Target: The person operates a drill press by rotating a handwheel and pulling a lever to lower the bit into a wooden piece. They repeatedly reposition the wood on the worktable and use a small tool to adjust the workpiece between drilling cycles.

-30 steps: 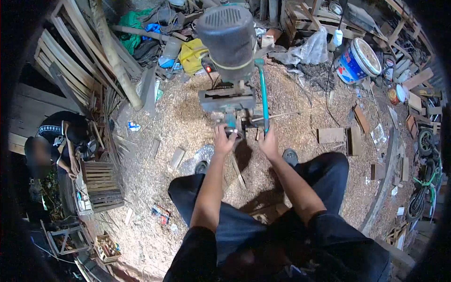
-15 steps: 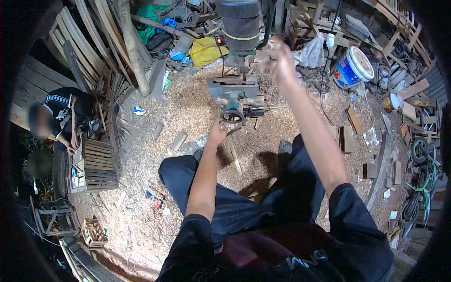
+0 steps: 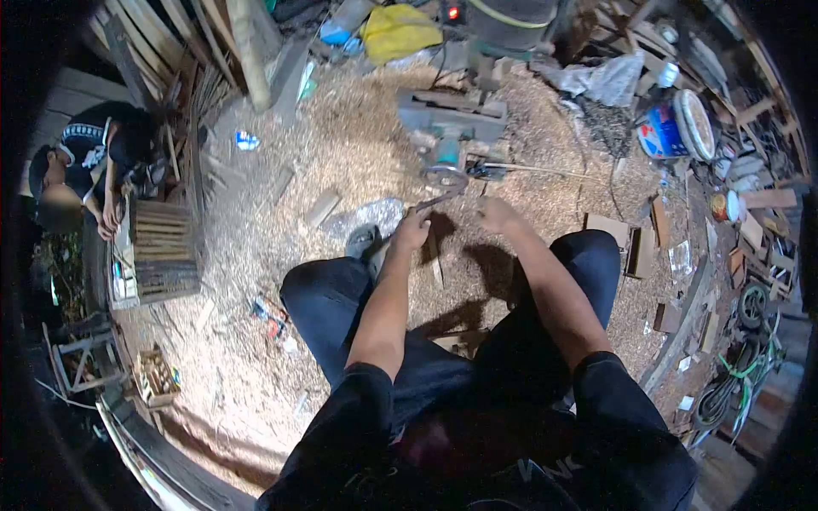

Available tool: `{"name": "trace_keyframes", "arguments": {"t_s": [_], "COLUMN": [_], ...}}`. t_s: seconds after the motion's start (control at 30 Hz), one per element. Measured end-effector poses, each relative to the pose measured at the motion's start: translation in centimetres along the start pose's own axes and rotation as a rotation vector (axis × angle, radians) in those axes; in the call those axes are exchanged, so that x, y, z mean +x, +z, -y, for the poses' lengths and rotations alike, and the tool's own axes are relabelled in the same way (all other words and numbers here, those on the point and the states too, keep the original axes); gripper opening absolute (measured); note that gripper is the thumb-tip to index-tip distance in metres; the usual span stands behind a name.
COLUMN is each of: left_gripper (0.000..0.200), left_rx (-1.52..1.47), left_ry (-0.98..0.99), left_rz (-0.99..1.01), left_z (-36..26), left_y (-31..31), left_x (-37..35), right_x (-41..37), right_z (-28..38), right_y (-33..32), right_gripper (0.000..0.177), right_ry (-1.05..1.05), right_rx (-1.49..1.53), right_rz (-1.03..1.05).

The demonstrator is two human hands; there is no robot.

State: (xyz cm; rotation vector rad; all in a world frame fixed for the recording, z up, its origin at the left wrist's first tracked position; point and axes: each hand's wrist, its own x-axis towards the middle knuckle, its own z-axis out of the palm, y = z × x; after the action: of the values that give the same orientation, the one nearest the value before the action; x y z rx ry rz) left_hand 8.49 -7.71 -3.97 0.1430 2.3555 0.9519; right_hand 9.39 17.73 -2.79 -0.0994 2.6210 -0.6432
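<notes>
Where left hand (image 3: 412, 230) grips dark bar (image 3: 441, 198) (curved), flaky pale shavings (image 3: 341, 162).

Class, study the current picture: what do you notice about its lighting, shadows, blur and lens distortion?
Head view: dark corners and a curved, wide-angle look; head view: the floor brightly lit at lower left; head view: dark shadows between the person's legs; head view: the right hand looks soft, perhaps from motion.
</notes>
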Motion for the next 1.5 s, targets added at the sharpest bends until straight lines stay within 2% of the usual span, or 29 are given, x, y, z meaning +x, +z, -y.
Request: {"name": "trace_keyframes", "arguments": {"t_s": [0.07,0.1,0.23,0.27,0.3,0.33,0.37,0.4,0.47,0.57,0.63,0.73,0.77,0.8,0.87,0.9,0.93,0.97,1.0,1.03,1.1,1.13,1.2,1.23,1.27,1.33,1.4,1.47,1.5], "left_gripper": [0.073,0.077,0.088,0.089,0.091,0.091,0.096,0.101,0.113,0.112,0.110,0.109,0.097,0.091,0.081,0.062,0.056,0.051,0.045,0.040,0.036,0.035,0.038,0.042,0.048,0.053,0.058,0.057,0.055], "left_rx": [0.074,0.095,0.166,0.181,0.157,0.079,0.085,0.113,0.160,0.264,0.335,0.156,0.047,0.031,0.006,0.028,0.089,0.149,0.059,-0.033,-0.103,-0.157,-0.143,-0.199,-0.146,-0.140,-0.043,0.109,0.168], "left_ry": [-0.077,-0.107,-0.188,-0.189,-0.261,-0.174,-0.200,-0.245,-0.288,-0.290,-0.299,-0.347,-0.279,-0.241,-0.173,-0.098,-0.035,0.028,0.118,0.211,0.468,0.536,0.670,0.765,0.924,1.171,1.378,1.323,1.143], "left_rz": [-0.088,-0.088,-0.108,-0.120,-0.034,-0.198,-0.163,-0.086,0.032,0.140,0.202,0.345,0.202,0.200,0.190,-0.046,-0.096,-0.145,-0.201,-0.259,-0.534,-0.585,-0.760,-0.783,-0.899,-1.068,-1.088,-0.990,-0.924], "left_z": [5.6,5.5,5.6,5.7,6.3,9.2,9.6,9.2,8.8,9.9,9.3,10.0,12.9,12.1,8.4,6.4,5.9,5.3,2.7,-1.2,-7.0,-10.7,-18.4,-21.5,-26.3,-33.2,-37.7,-40.6,-40.4], "left_y": [4.6,4.8,6.2,6.9,7.2,10.1,10.7,10.5,10.2,8.9,8.4,7.5,9.3,7.9,2.9,1.4,0.0,-1.5,-3.9,-6.8,-10.4,-12.4,-16.2,-17.8,-19.5,-22.1,-23.9,-24.0,-24.1], "left_x": [3.8,4.2,5.8,7.1,8.7,10.4,10.9,10.6,10.2,10.5,11.6,12.4,13.4,13.1,11.3,10.0,10.8,11.7,10.8,9.1,7.6,6.5,4.9,5.1,2.1,-0.2,-1.6,-3.2,-1.7], "right_x": [1.7,1.4,2.2,1.9,1.4,1.1,1.2,1.3,1.9,1.3,1.9,1.9,1.7,1.7,1.8,1.2,0.9,1.1,1.4,1.8,1.7,0.9,2.2,2.6,3.0,5.6,2.8,2.5,2.4], "right_z": [-0.3,1.4,3.4,3.5,4.1,5.0,5.0,3.3,1.7,0.8,-0.1,0.1,0.2,0.1,0.3,1.2,1.8,1.0,0.0,-0.7,0.0,1.4,2.2,3.2,4.5,6.0,9.3,10.8,11.2], "right_y": [1.2,0.3,1.2,1.4,0.6,-0.7,-1.2,1.0,2.3,2.5,1.3,-0.3,-1.6,-3.0,-5.9,-8.4,-10.9,-12.3,-13.8,-15.9,-20.7,-24.0,-29.4,-32.5,-35.6,-41.9,-48.2,-52.7,-54.2], "right_gripper": [0.039,0.036,0.034,0.036,0.037,0.039,0.041,0.042,0.043,0.043,0.036,0.032,0.031,0.031,0.030,0.028,0.026,0.025,0.025,0.027,0.033,0.036,0.042,0.043,0.044,0.040,0.083,0.102,0.104], "right_ry": [0.011,0.105,0.105,0.015,-0.024,-0.062,-0.062,-0.186,-0.098,-0.072,-0.041,-0.034,-0.035,0.010,0.092,0.134,0.175,0.114,0.053,0.055,0.053,0.053,-0.194,-0.206,-0.217,-0.358,-0.248,-0.128,-0.155], "right_rx": [0.029,0.057,0.015,-0.028,-0.011,0.003,-0.012,-0.068,-0.009,0.234,0.132,0.091,0.087,0.126,0.212,0.301,0.389,0.393,0.397,0.551,0.763,0.821,0.664,0.716,0.768,0.645,0.895,0.705,0.803], "right_rz": [0.002,0.023,0.043,0.019,0.050,0.078,0.133,-0.034,0.083,-0.002,0.025,-0.026,-0.064,-0.127,-0.253,-0.350,-0.445,-0.574,-0.702,-0.725,-0.797,-0.848,-1.231,-1.301,-1.370,-1.692,-1.265,-1.173,-1.073]}}
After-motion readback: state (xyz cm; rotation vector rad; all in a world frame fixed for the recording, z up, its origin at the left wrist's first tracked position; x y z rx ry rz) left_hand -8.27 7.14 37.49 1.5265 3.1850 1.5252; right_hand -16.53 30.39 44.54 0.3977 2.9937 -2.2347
